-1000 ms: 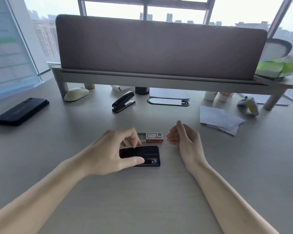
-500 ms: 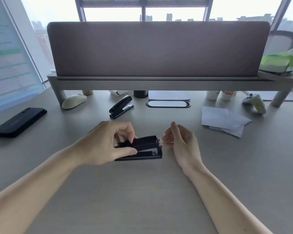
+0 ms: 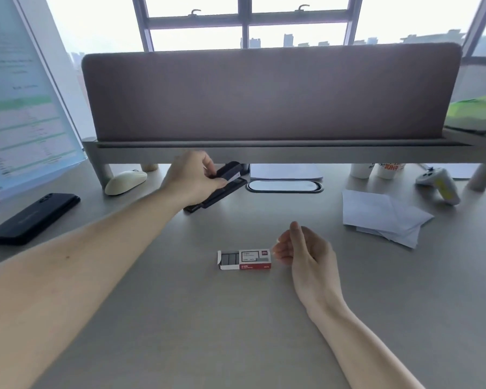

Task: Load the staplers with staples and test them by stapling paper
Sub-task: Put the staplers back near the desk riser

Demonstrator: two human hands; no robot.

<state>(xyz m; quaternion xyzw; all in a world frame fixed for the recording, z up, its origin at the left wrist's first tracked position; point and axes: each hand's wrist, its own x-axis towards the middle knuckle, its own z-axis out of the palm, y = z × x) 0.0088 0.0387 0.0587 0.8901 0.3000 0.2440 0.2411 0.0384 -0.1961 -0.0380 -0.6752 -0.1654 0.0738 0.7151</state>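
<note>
The black stapler (image 3: 230,172) is at the rear of the desk (image 3: 208,332), below the shelf (image 3: 292,150). The left hand (image 3: 191,178) grasps it and hides its rear half. The right hand (image 3: 306,254) is loosely curled beside the open staple box (image 3: 244,259); any pinched contents cannot be determined. Bare desk surrounds the box.

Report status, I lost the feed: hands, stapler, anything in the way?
Left hand grips black stapler at desk's back, under the shelf. Right hand curled beside open staple box; grasp unclear. Paper lies at right, nothing on it.
</note>
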